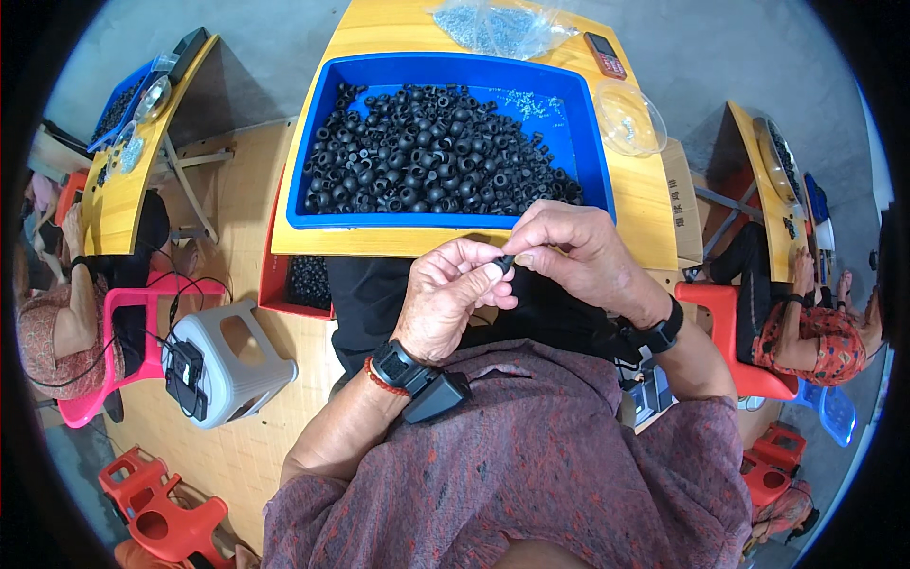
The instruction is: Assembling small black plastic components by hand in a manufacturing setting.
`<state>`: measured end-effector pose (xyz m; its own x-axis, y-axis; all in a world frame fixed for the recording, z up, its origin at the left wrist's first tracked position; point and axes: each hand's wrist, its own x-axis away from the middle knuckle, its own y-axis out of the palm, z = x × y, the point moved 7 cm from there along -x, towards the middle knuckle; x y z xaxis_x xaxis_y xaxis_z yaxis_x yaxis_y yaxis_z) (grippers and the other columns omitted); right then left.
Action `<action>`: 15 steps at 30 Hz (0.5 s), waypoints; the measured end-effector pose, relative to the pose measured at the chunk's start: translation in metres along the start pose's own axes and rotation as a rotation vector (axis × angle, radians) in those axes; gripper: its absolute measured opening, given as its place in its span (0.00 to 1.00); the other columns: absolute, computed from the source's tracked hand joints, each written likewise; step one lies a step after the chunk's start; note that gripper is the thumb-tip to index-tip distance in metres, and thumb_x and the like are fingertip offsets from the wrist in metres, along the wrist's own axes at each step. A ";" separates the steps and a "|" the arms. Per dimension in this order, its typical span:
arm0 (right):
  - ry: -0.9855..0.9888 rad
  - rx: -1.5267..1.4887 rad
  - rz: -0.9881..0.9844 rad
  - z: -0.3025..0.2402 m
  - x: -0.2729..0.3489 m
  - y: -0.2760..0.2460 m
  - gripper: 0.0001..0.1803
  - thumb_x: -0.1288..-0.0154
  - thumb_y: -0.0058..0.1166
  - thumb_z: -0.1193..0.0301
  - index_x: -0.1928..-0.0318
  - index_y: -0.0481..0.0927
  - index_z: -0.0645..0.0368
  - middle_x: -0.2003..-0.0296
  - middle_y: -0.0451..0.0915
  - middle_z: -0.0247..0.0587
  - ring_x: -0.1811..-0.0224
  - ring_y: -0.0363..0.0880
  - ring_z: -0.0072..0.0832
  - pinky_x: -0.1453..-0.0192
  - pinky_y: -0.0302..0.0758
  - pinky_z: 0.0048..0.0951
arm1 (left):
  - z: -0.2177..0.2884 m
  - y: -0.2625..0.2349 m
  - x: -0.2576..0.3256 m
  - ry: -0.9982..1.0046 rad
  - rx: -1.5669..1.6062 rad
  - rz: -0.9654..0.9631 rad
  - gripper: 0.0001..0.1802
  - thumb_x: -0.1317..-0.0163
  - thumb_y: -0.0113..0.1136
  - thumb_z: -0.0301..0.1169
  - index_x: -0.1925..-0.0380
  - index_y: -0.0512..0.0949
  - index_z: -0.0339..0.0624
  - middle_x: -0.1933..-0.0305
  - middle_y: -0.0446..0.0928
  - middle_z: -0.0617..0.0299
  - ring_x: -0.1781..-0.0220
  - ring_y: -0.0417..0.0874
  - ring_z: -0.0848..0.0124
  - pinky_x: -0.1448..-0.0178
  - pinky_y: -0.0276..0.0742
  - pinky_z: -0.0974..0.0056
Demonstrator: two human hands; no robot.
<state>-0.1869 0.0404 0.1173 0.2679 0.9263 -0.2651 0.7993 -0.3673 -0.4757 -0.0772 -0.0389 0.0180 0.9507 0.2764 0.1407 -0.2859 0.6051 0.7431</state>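
Just past the table's near edge, my left hand [455,284] pinches a small black plastic part [505,263] between thumb and fingers. My right hand [569,248] meets it there, thumb and forefinger closed at the part's upper end; whether a tiny piece sits between those fingertips is too small to make out. Beyond both hands stands a blue tray [455,221] heaped with black, rounded, hollow plastic parts [427,152]. Small pale bits [531,102] lie scattered in its far right corner.
A clear round dish [633,116] with a few small bits sits right of the tray on the yellow table [654,213]. Behind are a bag of pale blue pieces [498,28] and a phone [605,55]. A red bin [294,299] stands below; people work at tables both sides.
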 end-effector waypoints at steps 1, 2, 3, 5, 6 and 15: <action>-0.008 0.009 -0.012 0.000 0.000 0.000 0.05 0.39 0.61 0.81 0.63 0.83 0.61 0.69 0.81 0.38 0.66 0.82 0.29 0.63 0.77 0.27 | 0.000 -0.001 0.000 0.000 0.000 0.001 0.09 0.32 0.60 0.24 0.54 0.78 0.32 0.60 0.84 0.54 0.63 0.87 0.70 0.55 0.88 0.63; -0.008 0.009 -0.013 -0.001 0.000 0.000 0.05 0.39 0.61 0.81 0.63 0.83 0.61 0.69 0.81 0.38 0.66 0.82 0.29 0.63 0.77 0.27 | -0.001 -0.001 0.000 -0.006 0.008 -0.001 0.09 0.32 0.60 0.24 0.54 0.78 0.32 0.60 0.84 0.54 0.63 0.87 0.70 0.55 0.88 0.63; -0.018 0.035 -0.020 -0.002 0.000 0.000 0.05 0.39 0.60 0.81 0.63 0.83 0.61 0.68 0.81 0.38 0.66 0.82 0.30 0.62 0.77 0.28 | -0.002 -0.001 0.000 -0.012 0.016 -0.003 0.09 0.32 0.60 0.24 0.54 0.78 0.32 0.60 0.84 0.53 0.63 0.87 0.70 0.55 0.88 0.63; -0.028 0.061 -0.026 -0.004 -0.001 -0.001 0.06 0.39 0.60 0.82 0.62 0.83 0.61 0.68 0.81 0.39 0.66 0.82 0.31 0.62 0.77 0.28 | -0.002 0.000 0.000 -0.022 0.036 0.004 0.09 0.32 0.60 0.23 0.54 0.78 0.33 0.61 0.84 0.55 0.64 0.87 0.70 0.57 0.88 0.63; -0.045 0.067 -0.027 -0.005 -0.002 0.000 0.06 0.40 0.60 0.82 0.63 0.83 0.60 0.68 0.81 0.39 0.65 0.83 0.31 0.62 0.77 0.28 | -0.003 0.000 0.000 -0.033 0.056 0.010 0.09 0.33 0.61 0.23 0.55 0.79 0.33 0.62 0.84 0.56 0.65 0.87 0.70 0.58 0.88 0.64; -0.110 0.129 -0.039 -0.009 -0.002 0.000 0.09 0.43 0.59 0.85 0.62 0.82 0.59 0.67 0.82 0.39 0.64 0.85 0.35 0.62 0.80 0.30 | -0.005 -0.002 0.001 -0.074 0.098 0.012 0.08 0.33 0.61 0.23 0.55 0.79 0.34 0.61 0.84 0.54 0.66 0.88 0.67 0.60 0.87 0.64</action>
<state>-0.1821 0.0389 0.1256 0.1721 0.9278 -0.3311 0.7305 -0.3457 -0.5889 -0.0769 -0.0356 0.0134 0.9546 0.2249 0.1952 -0.2875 0.5251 0.8010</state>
